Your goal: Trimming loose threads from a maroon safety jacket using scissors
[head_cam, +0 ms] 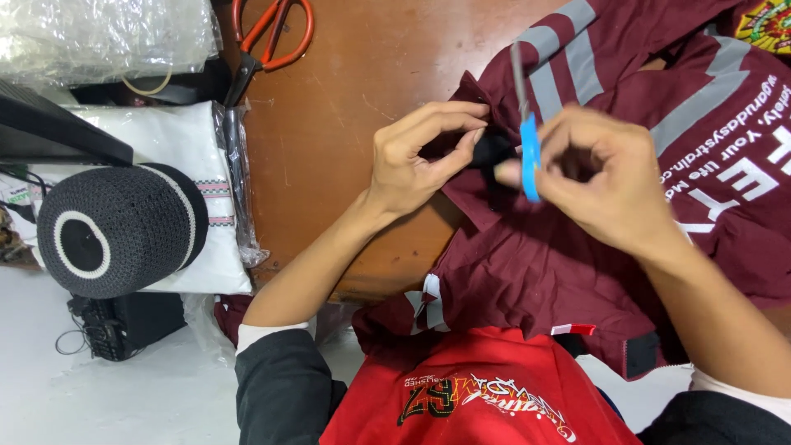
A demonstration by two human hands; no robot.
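I sit at a worn brown wooden table (346,124). To my left the floor (124,395) is pale and evenly lit, with a black box (124,325) trailing cables. Crinkled clear plastic (99,33) catches the light.

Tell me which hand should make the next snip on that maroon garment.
Probably the right hand: it already holds the blue-handled cutter at the dark patch. The left hand pinches the maroon garment beside it, steadying the cloth.
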